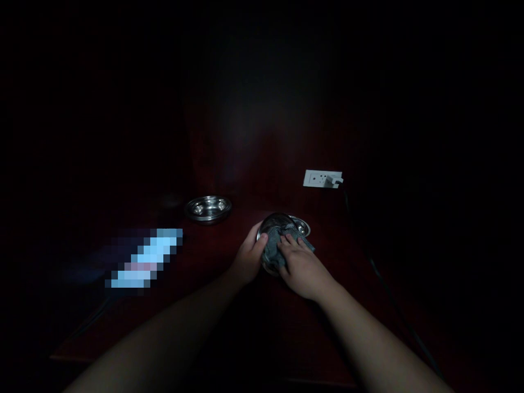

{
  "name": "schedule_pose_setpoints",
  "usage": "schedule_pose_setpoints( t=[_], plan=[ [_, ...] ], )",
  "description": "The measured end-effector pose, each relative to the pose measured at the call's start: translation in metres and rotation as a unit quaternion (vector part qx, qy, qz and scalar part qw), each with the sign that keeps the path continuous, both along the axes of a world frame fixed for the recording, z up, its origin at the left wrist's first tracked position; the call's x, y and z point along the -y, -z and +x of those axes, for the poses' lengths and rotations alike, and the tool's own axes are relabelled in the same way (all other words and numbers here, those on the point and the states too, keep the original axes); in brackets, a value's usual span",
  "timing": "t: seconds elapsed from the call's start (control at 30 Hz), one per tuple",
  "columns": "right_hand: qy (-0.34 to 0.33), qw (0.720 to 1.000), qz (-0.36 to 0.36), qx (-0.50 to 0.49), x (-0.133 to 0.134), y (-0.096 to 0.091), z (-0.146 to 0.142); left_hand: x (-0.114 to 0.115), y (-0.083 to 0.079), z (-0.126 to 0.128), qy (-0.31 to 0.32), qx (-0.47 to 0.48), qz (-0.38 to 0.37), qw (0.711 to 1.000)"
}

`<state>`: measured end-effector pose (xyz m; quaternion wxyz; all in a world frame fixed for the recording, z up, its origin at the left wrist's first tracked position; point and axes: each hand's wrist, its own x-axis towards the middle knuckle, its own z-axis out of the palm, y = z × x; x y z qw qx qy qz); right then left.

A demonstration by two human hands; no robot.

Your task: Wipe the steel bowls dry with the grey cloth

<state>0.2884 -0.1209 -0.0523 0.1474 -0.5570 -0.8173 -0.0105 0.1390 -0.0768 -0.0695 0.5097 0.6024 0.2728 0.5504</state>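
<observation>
The scene is very dark. My left hand (248, 256) grips the rim of a tilted steel bowl (273, 222), thumb over the edge. My right hand (301, 265) presses a grey cloth (273, 248) into that bowl, fingers curled on the cloth. Behind the held bowl another steel bowl (302, 224) shows at its right edge, resting on the dark red table (229, 305). A further steel bowl (208, 208) stands alone to the left and farther back.
A white power strip (321, 178) with a plug in it lies at the back right; a dark cable (380, 278) runs from it toward the near right. A blurred bright patch (145, 259) lies on the table at left.
</observation>
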Motion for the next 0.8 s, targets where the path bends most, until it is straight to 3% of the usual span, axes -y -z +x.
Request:
schedule_pose_setpoints(
  t=[0.5,0.67,0.8],
  plan=[
    [-0.118,0.984,-0.088,-0.102,0.0037,-0.0049,-0.002,-0.0069,0.0003,-0.0086,-0.084,-0.051,0.058,0.993],
    [-0.183,0.968,-0.076,-0.152,0.005,-0.0047,-0.0009,-0.0078,0.0012,-0.0089,-0.091,-0.051,0.051,0.993],
    [-0.168,0.973,-0.06,-0.147,0.0091,-0.0067,-0.0023,-0.0076,0.0003,-0.0075,-0.091,-0.04,0.04,0.994]
  ],
)
